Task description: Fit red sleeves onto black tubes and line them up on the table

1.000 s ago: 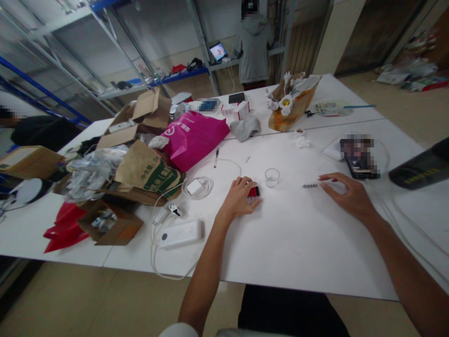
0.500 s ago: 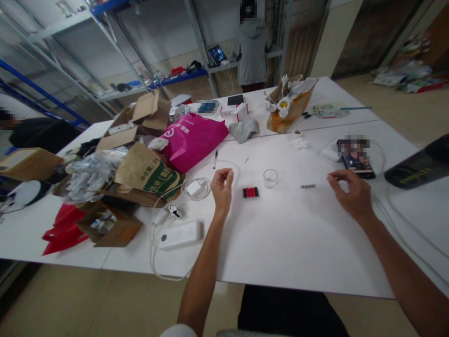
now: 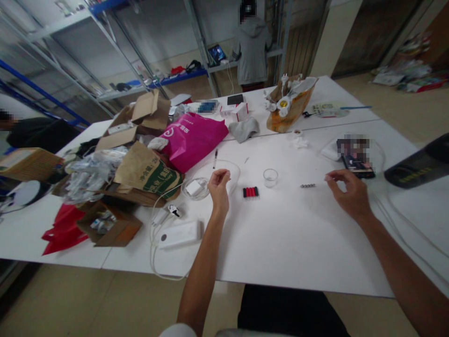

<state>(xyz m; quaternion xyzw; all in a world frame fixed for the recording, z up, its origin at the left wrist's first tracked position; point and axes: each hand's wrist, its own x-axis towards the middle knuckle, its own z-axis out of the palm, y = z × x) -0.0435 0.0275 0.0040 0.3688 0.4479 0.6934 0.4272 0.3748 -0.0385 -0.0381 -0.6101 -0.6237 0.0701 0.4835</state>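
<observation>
Both block and strip were already down, outside the cup, inboard of the table's near edge; our left hand pinched, contents unclear; right hand loose.

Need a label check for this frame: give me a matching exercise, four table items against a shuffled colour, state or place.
1. row of small cylinders
2. round cup
3. short strip
4. cloth

A. see-through
B. grey, crumpled
C. nearest of the four to the right hand
D. red and black

Pairs: 1-D, 2-A, 3-C, 4-B
</observation>
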